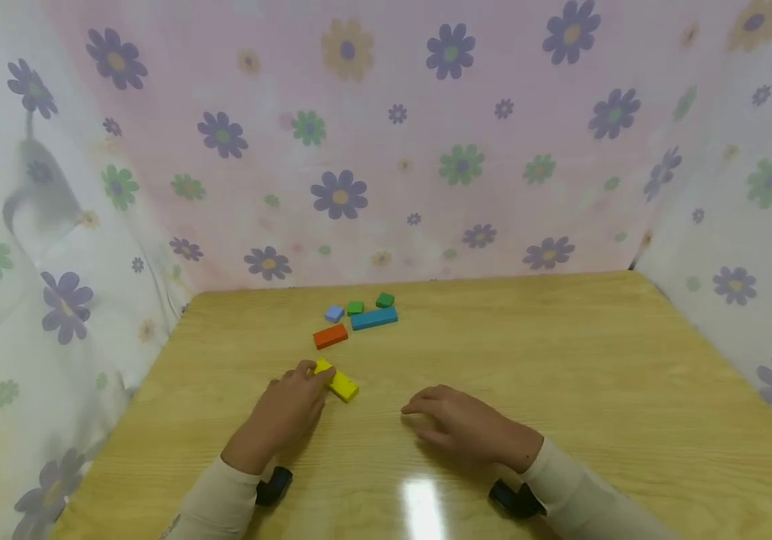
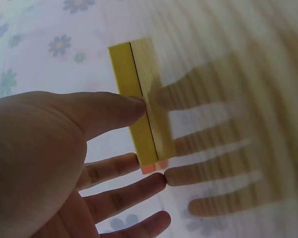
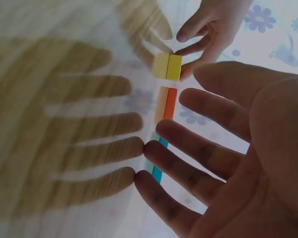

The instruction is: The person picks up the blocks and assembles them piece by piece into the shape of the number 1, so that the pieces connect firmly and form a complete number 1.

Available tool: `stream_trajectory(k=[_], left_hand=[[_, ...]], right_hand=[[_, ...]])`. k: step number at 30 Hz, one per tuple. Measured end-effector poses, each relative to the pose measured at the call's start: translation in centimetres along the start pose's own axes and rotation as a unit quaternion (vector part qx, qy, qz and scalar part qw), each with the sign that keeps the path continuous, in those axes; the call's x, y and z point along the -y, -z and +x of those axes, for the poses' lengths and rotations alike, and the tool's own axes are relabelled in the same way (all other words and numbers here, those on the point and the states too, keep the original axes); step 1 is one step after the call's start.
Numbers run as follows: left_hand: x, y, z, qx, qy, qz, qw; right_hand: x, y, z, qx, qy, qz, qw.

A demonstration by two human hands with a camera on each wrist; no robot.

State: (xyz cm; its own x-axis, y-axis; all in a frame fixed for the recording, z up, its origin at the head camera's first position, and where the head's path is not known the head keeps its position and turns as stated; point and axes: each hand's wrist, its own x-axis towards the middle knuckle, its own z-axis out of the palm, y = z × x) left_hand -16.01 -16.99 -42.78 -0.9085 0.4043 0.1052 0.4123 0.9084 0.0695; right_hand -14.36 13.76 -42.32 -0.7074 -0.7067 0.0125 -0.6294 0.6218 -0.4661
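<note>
The yellow block (image 1: 344, 386) lies on the table (image 1: 561, 352), its far-left part pinched between thumb and fingers of the left hand (image 1: 286, 409), its near-right end sticking out. The right hand (image 1: 467, 426) is well apart from it, fingers spread, some fingertips touching the table. Beyond lie a red block (image 1: 330, 337), a blue block (image 1: 375, 319), two green blocks (image 1: 385, 300) and a lilac block (image 1: 334, 313).

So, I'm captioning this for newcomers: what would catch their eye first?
Probably the bright yellow block held by the left hand on the wooden table. Beyond it lie an orange-red block and a longer blue block. Behind the table, the flowered cloth stands out too.
</note>
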Motion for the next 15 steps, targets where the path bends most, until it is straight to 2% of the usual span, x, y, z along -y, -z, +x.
stream_trajectory(k=[6, 11, 15], left_hand=[[-1.2, 0.5, -0.2, -0.01, -0.015, 0.035, 0.9992], [-2.3, 0.3, -0.1, -0.013, -0.033, 0.032, 0.9989], [-3.8, -0.2, -0.9, -0.016, -0.05, 0.037, 0.9979]], right_hand=[[0.1, -0.2, -0.1, 0.003, 0.009, -0.024, 0.9997], [0.1, 0.2, 0.0, 0.011, -0.01, -0.015, 0.9998], [0.3, -0.3, -0.4, 0.01, -0.032, -0.01, 0.9994]])
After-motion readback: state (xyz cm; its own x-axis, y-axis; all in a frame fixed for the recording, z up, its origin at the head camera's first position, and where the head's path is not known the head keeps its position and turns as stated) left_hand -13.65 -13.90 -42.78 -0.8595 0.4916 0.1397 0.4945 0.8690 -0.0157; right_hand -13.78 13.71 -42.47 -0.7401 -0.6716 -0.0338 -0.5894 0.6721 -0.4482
